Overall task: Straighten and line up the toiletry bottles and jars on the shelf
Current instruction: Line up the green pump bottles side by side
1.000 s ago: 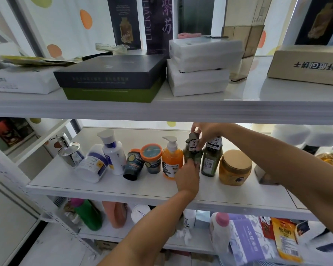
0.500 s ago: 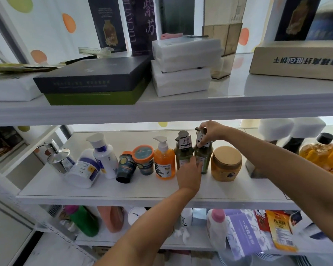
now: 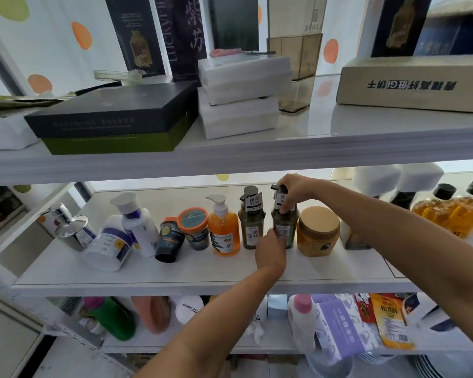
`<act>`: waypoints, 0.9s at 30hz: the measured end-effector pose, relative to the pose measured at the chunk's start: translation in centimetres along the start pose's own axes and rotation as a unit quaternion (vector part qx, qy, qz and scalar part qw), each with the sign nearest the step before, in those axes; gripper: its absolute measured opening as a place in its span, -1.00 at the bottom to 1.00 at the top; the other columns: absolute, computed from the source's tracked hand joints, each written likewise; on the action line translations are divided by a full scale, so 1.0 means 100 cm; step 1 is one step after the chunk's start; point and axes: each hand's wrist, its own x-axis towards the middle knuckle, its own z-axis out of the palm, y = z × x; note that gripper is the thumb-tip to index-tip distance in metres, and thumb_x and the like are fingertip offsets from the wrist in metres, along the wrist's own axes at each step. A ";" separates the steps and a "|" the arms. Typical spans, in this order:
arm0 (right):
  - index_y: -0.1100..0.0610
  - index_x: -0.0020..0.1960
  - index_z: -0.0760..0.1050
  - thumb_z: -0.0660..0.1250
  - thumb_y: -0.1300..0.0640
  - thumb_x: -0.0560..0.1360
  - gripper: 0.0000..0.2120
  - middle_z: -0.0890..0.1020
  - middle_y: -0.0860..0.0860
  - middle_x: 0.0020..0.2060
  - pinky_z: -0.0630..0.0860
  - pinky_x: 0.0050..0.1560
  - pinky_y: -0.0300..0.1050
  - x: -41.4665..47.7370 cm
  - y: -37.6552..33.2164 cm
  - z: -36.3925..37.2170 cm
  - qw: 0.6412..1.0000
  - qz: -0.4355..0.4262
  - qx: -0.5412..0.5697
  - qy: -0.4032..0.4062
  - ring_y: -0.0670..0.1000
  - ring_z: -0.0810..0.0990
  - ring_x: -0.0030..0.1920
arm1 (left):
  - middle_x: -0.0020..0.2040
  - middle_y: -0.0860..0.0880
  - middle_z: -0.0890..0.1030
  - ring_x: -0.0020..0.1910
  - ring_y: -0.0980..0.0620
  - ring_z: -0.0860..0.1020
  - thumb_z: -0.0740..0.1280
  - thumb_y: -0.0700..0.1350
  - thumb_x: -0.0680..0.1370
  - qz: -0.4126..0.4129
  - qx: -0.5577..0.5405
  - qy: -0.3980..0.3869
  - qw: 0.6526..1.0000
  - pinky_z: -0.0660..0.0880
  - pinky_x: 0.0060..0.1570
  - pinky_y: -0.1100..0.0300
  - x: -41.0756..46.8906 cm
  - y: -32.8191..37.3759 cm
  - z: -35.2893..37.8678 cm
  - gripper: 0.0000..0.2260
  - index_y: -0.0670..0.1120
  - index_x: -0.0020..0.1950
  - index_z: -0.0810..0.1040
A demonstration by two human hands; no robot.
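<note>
The first green bottle is released upright; the second green bottle is now pinched at the pump by the right hand and touched low by the left hand, grip unclear.

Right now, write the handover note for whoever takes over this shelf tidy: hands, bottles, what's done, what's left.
Right hand grips the pump top of the right green bottle; left hand holds its lower body.
Done: orange pump bottle, left green bottle and amber jar stand upright in a row on the shelf.
Left: set the held bottle in line, then right the teal-lidded jar, dark tub, white bottle and white jar, tilted and bunched at the left.
</note>
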 end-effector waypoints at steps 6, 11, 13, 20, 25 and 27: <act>0.30 0.12 0.49 0.52 0.19 0.33 -0.57 0.59 0.11 -0.03 0.49 -0.10 -0.14 -0.002 0.012 -0.003 1.000 0.000 -0.003 0.004 0.09 0.53 -0.01 | 0.19 -0.11 0.59 0.17 -0.04 0.56 0.21 -0.05 0.62 0.009 0.008 -0.006 1.000 0.46 0.03 0.20 -0.001 0.000 0.000 -0.71 -0.14 0.29 0.46; 0.14 0.38 0.32 0.54 0.05 0.31 -0.28 0.49 0.08 0.28 0.47 0.19 -0.02 -0.002 -0.001 -0.006 0.999 -0.027 -0.041 -0.007 0.12 0.46 0.26 | 0.13 -0.10 0.62 0.11 -0.05 0.57 0.20 0.04 0.61 -0.040 0.059 0.035 0.997 0.50 0.05 0.11 0.000 -0.026 -0.016 -0.71 -0.11 0.19 0.54; 0.10 0.48 0.18 0.53 0.00 0.32 -0.14 0.41 0.07 0.38 0.40 0.33 0.05 0.000 -0.013 -0.007 0.998 -0.053 -0.036 0.015 0.12 0.39 0.37 | 0.05 -0.09 0.64 0.02 -0.06 0.59 0.20 0.04 0.61 -0.070 0.060 0.052 0.994 0.51 -0.03 0.11 -0.001 -0.036 -0.022 -0.73 -0.11 0.09 0.58; 0.04 0.34 0.39 0.45 0.04 0.40 -0.46 0.56 0.03 0.19 0.47 0.15 -0.02 0.011 -0.059 0.017 0.974 -0.150 -0.163 0.040 0.08 0.50 0.22 | 0.00 -0.11 0.63 -0.02 -0.09 0.59 0.16 -0.03 0.63 -0.108 0.051 0.081 0.989 0.54 -0.01 0.08 -0.001 -0.043 -0.035 -0.77 -0.12 0.02 0.54; 0.12 0.17 0.53 0.44 0.04 0.42 -0.64 0.61 0.04 0.07 0.45 -0.02 -0.12 0.012 -0.058 0.015 0.971 -0.131 -0.193 0.057 0.06 0.55 0.08 | 0.03 -0.10 0.63 0.00 -0.07 0.59 0.17 -0.01 0.63 -0.103 0.053 0.071 0.991 0.47 -0.12 0.16 0.002 -0.040 -0.037 -0.76 -0.12 0.06 0.55; 0.14 0.17 0.53 0.44 0.05 0.41 -0.64 0.61 0.04 0.08 0.46 0.00 -0.10 0.012 -0.055 0.012 0.972 -0.122 -0.192 0.054 0.07 0.55 0.09 | 0.04 -0.10 0.63 0.01 -0.07 0.59 0.19 0.00 0.62 -0.090 0.065 0.068 0.991 0.45 -0.14 0.17 0.004 -0.039 -0.035 -0.75 -0.13 0.08 0.56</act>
